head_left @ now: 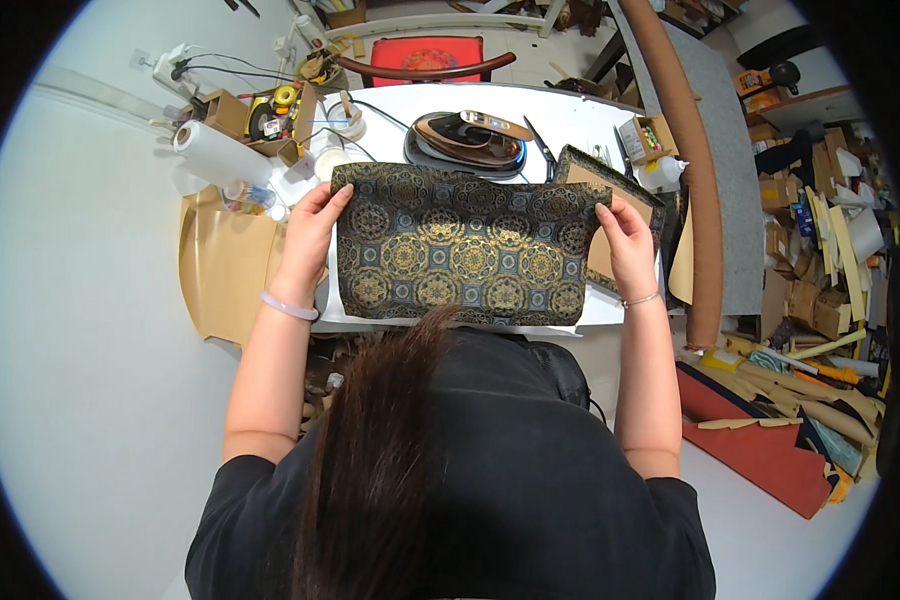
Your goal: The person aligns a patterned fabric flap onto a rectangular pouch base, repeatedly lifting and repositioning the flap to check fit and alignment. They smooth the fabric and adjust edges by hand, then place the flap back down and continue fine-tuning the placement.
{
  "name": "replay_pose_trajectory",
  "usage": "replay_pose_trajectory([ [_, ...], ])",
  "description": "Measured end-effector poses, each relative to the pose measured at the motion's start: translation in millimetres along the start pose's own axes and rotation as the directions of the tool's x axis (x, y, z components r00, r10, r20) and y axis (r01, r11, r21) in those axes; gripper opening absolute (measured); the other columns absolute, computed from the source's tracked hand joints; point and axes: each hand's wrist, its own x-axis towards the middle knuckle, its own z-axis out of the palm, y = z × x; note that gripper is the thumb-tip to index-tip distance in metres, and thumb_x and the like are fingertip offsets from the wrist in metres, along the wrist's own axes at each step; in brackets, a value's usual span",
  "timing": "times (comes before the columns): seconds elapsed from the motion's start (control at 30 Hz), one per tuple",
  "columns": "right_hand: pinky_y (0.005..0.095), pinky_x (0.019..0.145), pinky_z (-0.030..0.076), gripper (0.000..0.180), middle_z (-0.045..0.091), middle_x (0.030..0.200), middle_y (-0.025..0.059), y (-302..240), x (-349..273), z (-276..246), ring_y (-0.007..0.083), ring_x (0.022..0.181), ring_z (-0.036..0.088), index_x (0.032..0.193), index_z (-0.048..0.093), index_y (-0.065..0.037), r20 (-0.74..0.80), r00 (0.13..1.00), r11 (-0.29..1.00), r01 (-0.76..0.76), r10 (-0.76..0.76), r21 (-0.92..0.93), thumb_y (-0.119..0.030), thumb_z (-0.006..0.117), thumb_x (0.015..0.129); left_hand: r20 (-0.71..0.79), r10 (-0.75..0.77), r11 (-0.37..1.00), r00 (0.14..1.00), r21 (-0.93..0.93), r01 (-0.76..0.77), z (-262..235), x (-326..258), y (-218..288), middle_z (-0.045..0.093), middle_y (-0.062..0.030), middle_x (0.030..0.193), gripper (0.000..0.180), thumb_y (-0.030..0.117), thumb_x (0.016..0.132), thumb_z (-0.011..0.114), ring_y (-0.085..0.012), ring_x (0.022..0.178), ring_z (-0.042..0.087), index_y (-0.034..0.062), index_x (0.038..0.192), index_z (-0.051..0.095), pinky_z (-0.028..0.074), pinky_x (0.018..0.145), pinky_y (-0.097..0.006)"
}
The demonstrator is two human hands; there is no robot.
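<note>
A rectangular piece of brocade fabric (pixel 460 250), dark with gold and blue medallions, is stretched between my two hands over the near part of the white table (pixel 380 110). My left hand (pixel 313 222) pinches its upper left corner between thumb and fingers. At the upper right corner, my right hand (pixel 627 238) pinches the cloth the same way. Just beyond the fabric a brown and black iron (pixel 470 138) rests on its base. Partly hidden behind the right end of the cloth lies a tan board with a dark patterned border (pixel 615 180).
Scissors (pixel 540 145) lie right of the iron. A white roll (pixel 220 155) and a box of tapes (pixel 280 118) stand at the left, above brown paper (pixel 215 265). A long brown roll (pixel 695 180) runs along the right. Beyond the table is a red chair (pixel 428 55).
</note>
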Motion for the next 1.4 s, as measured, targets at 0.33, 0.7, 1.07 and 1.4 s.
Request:
replay_pose_trajectory([
  [0.33,0.0238,0.091,0.05,0.026,0.072,0.105,-0.0001,16.0,20.8,8.9,0.0068,0.098,0.061,0.117,0.071,0.001,-0.053,0.988,0.981,-0.152,0.146,-0.122,-0.021,0.068,0.105,-0.046,-0.087,0.99,0.995,0.104,0.091,-3.1,15.3,-16.6,0.075,-0.0006,0.103,0.028,0.023,0.102,0.072,-0.0074,0.096,0.063,0.0,0.118,0.074,0.048,0.09,-0.023],
  [0.7,0.0311,0.112,0.041,0.045,0.07,0.126,0.0113,42.2,30.9,-1.9,0.0194,0.124,0.061,0.131,0.067,0.002,-0.132,0.946,0.884,-0.323,0.296,-0.339,-0.036,0.055,0.11,-0.138,-0.153,0.967,0.979,0.185,0.177,-3.1,15.2,-27.0,0.063,-0.0152,0.144,0.058,0.04,0.106,0.063,-0.0197,0.132,0.057,-0.0033,0.145,0.058,0.039,0.114,-0.032],
  [1.07,0.0526,0.12,0.036,0.053,0.055,0.15,0.0191,-32.8,-61.8,118.9,0.036,0.14,0.051,0.145,0.055,-0.005,0.72,0.633,0.555,0.722,-0.286,-0.414,-0.02,0.069,0.096,0.828,0.218,0.276,0.516,0.455,-0.846,63.3,-55.4,-4.7,0.053,-0.022,0.149,0.055,0.018,0.096,0.066,-0.037,0.144,0.048,-0.0025,0.145,0.053,0.038,0.119,-0.054],
  [1.4,0.0541,0.128,0.023,0.055,0.035,0.167,0.02,-39.6,2.8,49.0,0.0352,0.156,0.032,0.16,0.038,-0.003,0.125,0.937,0.316,0.232,-0.325,-0.92,-0.023,0.046,0.109,0.588,0.169,0.116,0.791,0.785,-0.609,82.6,-24.6,31.0,0.049,-0.0246,0.154,0.065,0.031,0.101,0.063,-0.0398,0.147,0.043,-0.003,0.153,0.044,0.029,0.124,-0.054],
])
